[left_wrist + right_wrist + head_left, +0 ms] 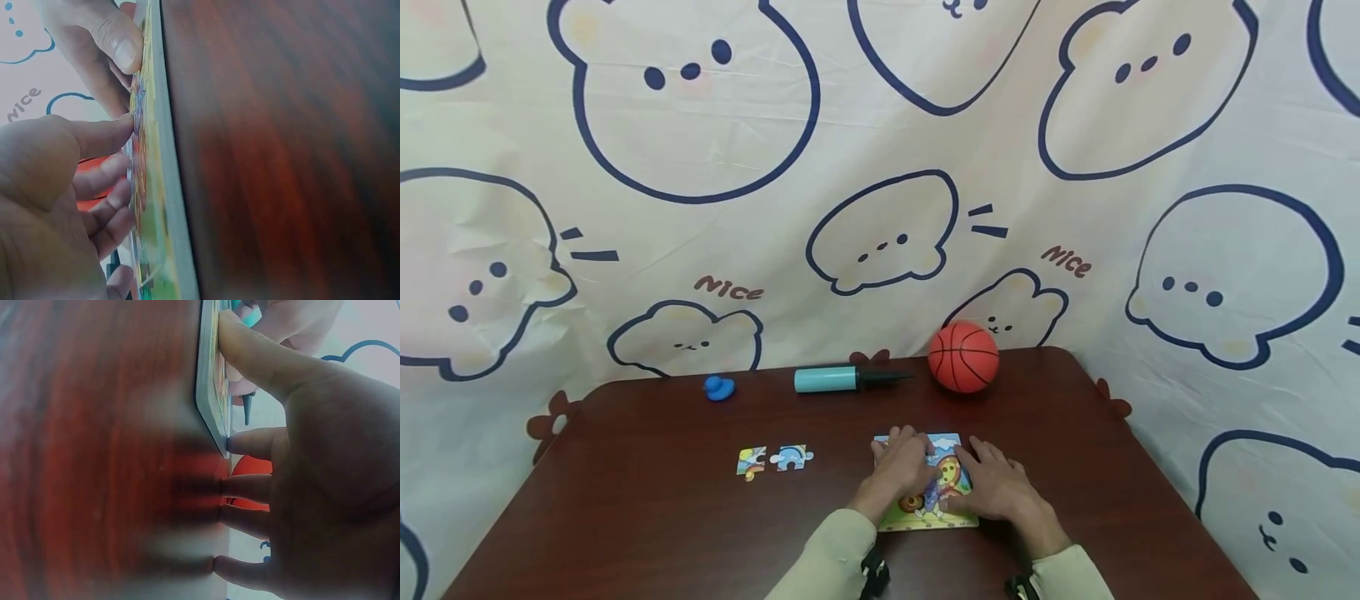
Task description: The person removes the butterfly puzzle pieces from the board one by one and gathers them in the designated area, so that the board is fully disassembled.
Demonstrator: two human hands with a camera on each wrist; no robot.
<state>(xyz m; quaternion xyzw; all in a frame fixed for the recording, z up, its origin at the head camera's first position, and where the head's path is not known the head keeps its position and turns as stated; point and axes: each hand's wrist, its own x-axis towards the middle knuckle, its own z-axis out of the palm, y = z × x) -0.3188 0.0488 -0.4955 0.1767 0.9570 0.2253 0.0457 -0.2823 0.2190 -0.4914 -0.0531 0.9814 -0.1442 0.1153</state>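
Note:
A jigsaw puzzle (953, 518) with a cartoon picture lies flat on the table, partly covered by both hands. My left hand (902, 465) rests over its upper left part; in the left wrist view, the thumb and fingertips (117, 234) touch the picture. On the right side, my right hand (998, 485) lays its thumb (250, 347) on the picture. Its index fingertip meets the puzzle's edge, while the other fingers (244, 519) are spread straight down to the tabletop. Left of the puzzle are two loose jigsaw pieces, one yellowish (751, 461) and one blue (788, 457).
Along the back of the brown table (647, 500) stand a blue rubber duck (719, 388), a light blue hand pump (826, 380) with a black nozzle, and a red basketball (964, 358). A cartoon-printed cloth (880, 142) hangs behind the table.

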